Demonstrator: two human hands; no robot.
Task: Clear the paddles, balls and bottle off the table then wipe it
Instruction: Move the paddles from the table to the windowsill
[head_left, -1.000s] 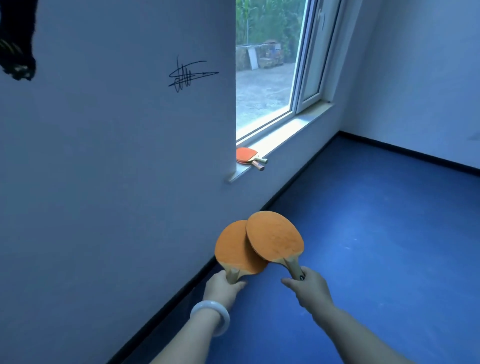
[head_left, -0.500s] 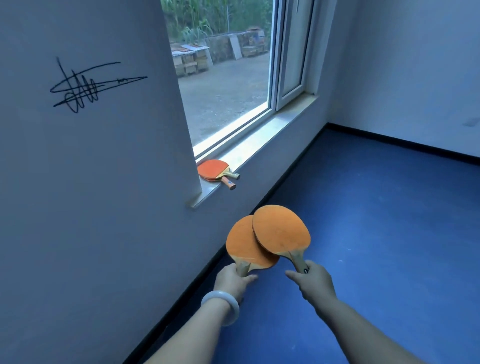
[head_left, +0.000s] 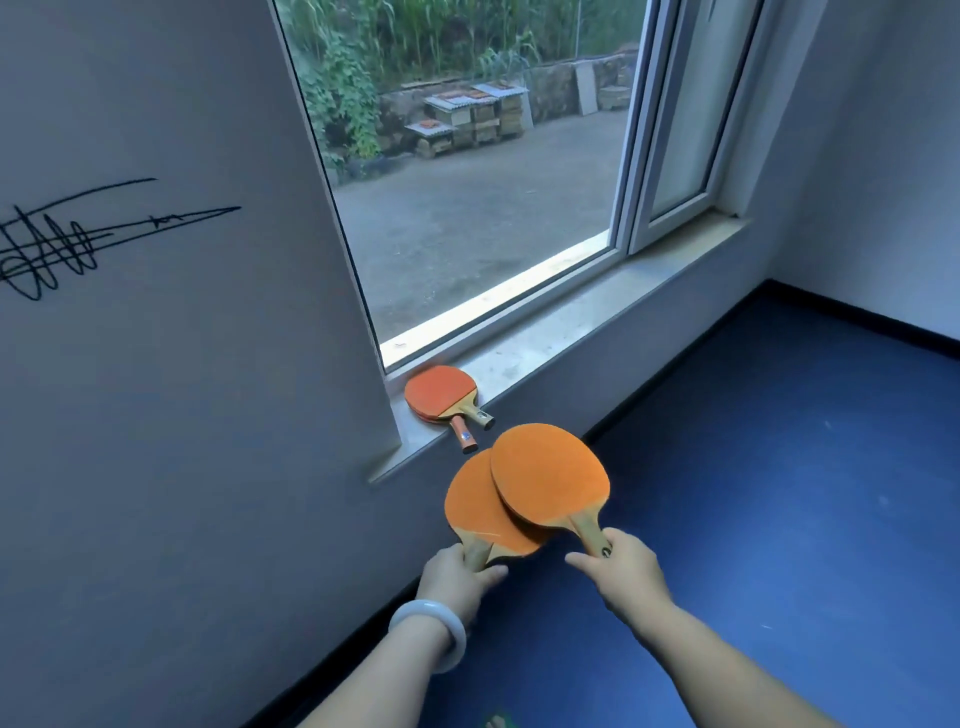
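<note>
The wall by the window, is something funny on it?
Yes. A black scribble like a signature is scrawled across the plain wall, left of the window. Nothing else is drawn there, so it looks out of place.

Two stacked paddles (head_left: 440, 397) fill the near left end of the windowsill (head_left: 561, 338), handles overhanging its edge; the wall corner (head_left: 363, 332) hems them in. Rightward the sill lies bare (up to the open sash (head_left: 675, 130)).

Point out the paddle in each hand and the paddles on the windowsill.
Left-hand paddle (head_left: 475, 506), head view, orange blade.
Right-hand paddle (head_left: 548, 473), head view, blade centre.
Windowsill paddles (head_left: 439, 392), head view, top blade.
</note>
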